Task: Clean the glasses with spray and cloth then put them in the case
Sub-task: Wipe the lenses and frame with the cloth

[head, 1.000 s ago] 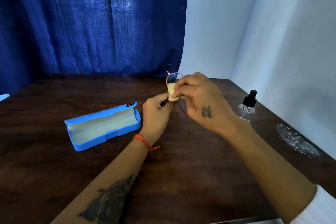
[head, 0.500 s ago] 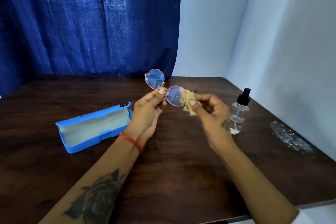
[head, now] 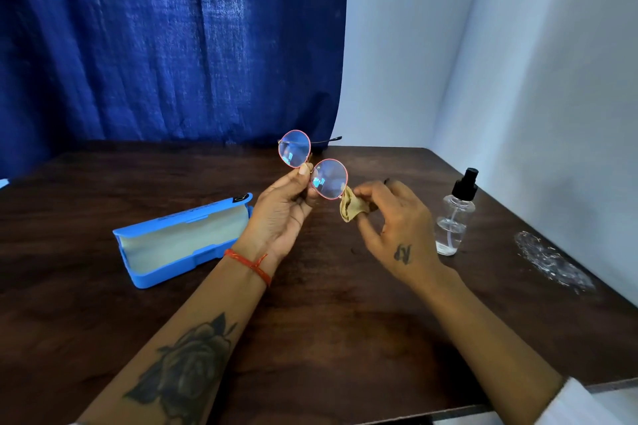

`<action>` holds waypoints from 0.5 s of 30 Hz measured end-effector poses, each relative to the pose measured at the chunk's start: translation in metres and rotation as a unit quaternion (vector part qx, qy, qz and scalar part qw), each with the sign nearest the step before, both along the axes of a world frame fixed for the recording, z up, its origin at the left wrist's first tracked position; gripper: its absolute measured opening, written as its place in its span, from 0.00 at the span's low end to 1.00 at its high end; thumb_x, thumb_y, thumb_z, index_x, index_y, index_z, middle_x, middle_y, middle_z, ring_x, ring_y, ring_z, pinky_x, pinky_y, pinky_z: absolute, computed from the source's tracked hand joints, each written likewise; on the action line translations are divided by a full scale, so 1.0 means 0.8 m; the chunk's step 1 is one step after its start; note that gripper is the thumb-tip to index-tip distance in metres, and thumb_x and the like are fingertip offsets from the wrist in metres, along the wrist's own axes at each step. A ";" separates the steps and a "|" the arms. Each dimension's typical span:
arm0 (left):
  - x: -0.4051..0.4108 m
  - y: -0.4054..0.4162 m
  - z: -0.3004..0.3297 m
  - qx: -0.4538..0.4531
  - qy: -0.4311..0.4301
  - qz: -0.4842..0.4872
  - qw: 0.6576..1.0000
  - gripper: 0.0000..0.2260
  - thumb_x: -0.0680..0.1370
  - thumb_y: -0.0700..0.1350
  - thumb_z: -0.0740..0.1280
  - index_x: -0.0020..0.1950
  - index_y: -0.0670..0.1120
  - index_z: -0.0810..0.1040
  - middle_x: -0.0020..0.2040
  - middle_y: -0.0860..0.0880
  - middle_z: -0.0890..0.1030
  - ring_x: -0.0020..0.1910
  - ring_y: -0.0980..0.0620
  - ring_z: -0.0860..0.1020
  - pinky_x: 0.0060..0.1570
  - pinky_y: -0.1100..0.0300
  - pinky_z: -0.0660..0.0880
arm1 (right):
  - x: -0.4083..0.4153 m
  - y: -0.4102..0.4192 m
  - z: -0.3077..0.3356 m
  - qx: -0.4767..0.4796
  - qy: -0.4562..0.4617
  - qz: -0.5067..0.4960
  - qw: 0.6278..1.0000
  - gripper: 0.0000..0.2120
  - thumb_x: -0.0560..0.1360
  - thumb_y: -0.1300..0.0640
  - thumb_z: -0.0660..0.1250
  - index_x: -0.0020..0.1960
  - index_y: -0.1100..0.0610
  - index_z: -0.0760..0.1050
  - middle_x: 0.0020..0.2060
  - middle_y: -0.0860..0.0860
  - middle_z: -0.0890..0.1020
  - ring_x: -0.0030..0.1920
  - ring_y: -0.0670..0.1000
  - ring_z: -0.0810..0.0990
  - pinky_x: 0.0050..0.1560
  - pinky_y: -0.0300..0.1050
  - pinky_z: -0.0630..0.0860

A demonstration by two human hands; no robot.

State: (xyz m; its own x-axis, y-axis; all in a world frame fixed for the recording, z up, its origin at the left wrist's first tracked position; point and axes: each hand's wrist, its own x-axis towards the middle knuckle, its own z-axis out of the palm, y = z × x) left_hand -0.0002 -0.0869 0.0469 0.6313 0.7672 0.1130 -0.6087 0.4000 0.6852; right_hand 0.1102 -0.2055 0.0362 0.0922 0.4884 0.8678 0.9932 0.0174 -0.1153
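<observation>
Glasses (head: 312, 169) up above the surface (head: 328, 304), left hand (head: 281, 214) pinching the bridge, right hand (head: 390, 217) pinching the cloth (head: 352, 206) at the nearer lens's rim. Best to wipe gently in circles, fingertips off the glass; case (head: 179, 241) lies open at left.

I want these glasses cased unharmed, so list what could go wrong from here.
1. The left hand pinches the glasses only at the bridge, above the table; a slip could drop them.
2. The right hand holds the cloth near the bottle; a careless sweep might topple it.
3. Fingers near the lenses may smudge them again.
</observation>
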 end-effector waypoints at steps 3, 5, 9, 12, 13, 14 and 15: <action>-0.002 0.000 0.003 0.002 -0.003 -0.002 1.000 0.07 0.78 0.36 0.59 0.44 0.40 0.76 0.34 0.51 0.81 0.30 0.60 0.77 0.30 0.72 0.73 | 0.004 0.001 -0.001 0.013 -0.060 -0.027 0.998 0.09 0.66 0.63 0.71 0.47 0.58 0.80 0.31 0.50 0.79 0.34 0.50 0.73 0.32 0.42 0.70; -0.004 -0.002 0.006 -0.003 -0.005 0.000 1.000 0.08 0.78 0.36 0.58 0.43 0.40 0.76 0.31 0.52 0.81 0.28 0.60 0.77 0.30 0.72 0.73 | 0.014 0.001 -0.003 -0.003 -0.083 -0.040 0.996 0.09 0.68 0.61 0.70 0.48 0.58 0.80 0.32 0.50 0.81 0.36 0.51 0.73 0.33 0.45 0.71; -0.007 -0.003 0.010 -0.031 -0.003 -0.006 1.000 0.09 0.78 0.35 0.59 0.42 0.40 0.76 0.30 0.51 0.81 0.27 0.60 0.76 0.29 0.72 0.73 | 0.031 -0.002 -0.005 -0.040 -0.125 -0.068 0.989 0.09 0.70 0.59 0.67 0.50 0.58 0.79 0.41 0.51 0.83 0.40 0.54 0.74 0.39 0.50 0.73; -0.007 -0.002 0.009 -0.034 0.008 -0.016 0.999 0.08 0.78 0.35 0.59 0.43 0.40 0.76 0.31 0.50 0.81 0.27 0.60 0.77 0.29 0.71 0.73 | 0.036 -0.004 -0.002 -0.053 -0.166 -0.079 0.981 0.10 0.70 0.58 0.65 0.50 0.58 0.79 0.44 0.52 0.82 0.41 0.56 0.75 0.40 0.51 0.73; -0.007 -0.002 0.008 -0.036 0.010 -0.020 0.999 0.08 0.78 0.35 0.59 0.43 0.40 0.76 0.31 0.50 0.81 0.27 0.60 0.77 0.29 0.71 0.73 | 0.037 -0.005 -0.001 -0.059 -0.176 -0.082 0.979 0.10 0.71 0.57 0.65 0.50 0.58 0.79 0.45 0.53 0.82 0.42 0.56 0.76 0.40 0.50 0.73; -0.008 -0.002 0.008 -0.039 0.010 -0.025 0.999 0.08 0.78 0.35 0.59 0.43 0.40 0.76 0.31 0.50 0.81 0.27 0.59 0.77 0.29 0.71 0.73 | 0.038 -0.005 0.001 -0.066 -0.183 -0.085 0.977 0.10 0.71 0.57 0.65 0.50 0.58 0.79 0.45 0.52 0.82 0.42 0.56 0.75 0.41 0.50 0.72; -0.008 -0.001 0.008 -0.045 0.008 -0.029 0.999 0.08 0.78 0.35 0.58 0.42 0.40 0.76 0.31 0.49 0.81 0.27 0.59 0.77 0.29 0.71 0.73 | 0.040 -0.006 0.002 -0.072 -0.189 -0.088 0.975 0.10 0.70 0.56 0.64 0.49 0.58 0.79 0.45 0.52 0.82 0.43 0.55 0.75 0.41 0.50 0.72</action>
